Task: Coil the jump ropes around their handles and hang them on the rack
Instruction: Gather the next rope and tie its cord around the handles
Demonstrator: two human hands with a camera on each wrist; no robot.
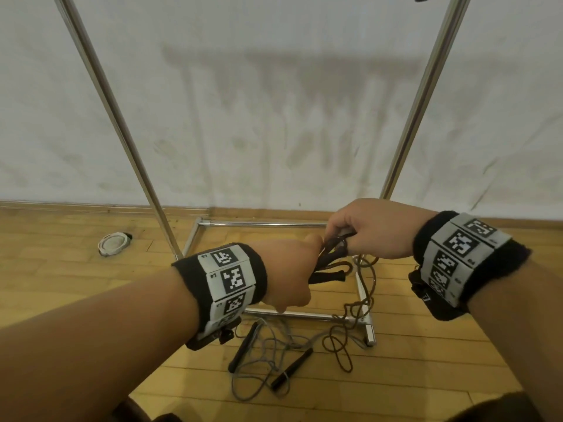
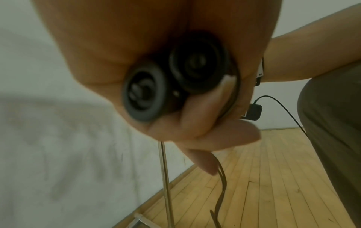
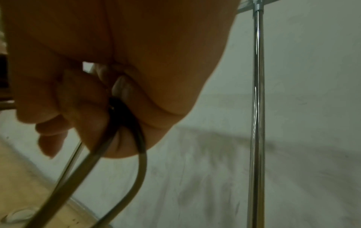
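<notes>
My left hand (image 1: 292, 269) grips two black jump-rope handles (image 1: 330, 274) side by side; their round end caps (image 2: 175, 83) face the left wrist camera. Just to the right, my right hand (image 1: 362, 229) pinches the brown rope (image 1: 335, 240) close to the handles, and in the right wrist view two strands of that rope (image 3: 136, 138) leave the curled fingers. The rest of the brown rope (image 1: 359, 306) trails down to the floor in loose loops. A second jump rope with black handles (image 1: 292, 371) and a grey cord (image 1: 259, 370) lies on the floor below my hands.
A chrome garment rack stands in front of me against a white wall, with uprights (image 1: 122, 129) and a base frame (image 1: 304, 314) on the wooden floor. A small white round object (image 1: 112, 243) lies at the left near the wall.
</notes>
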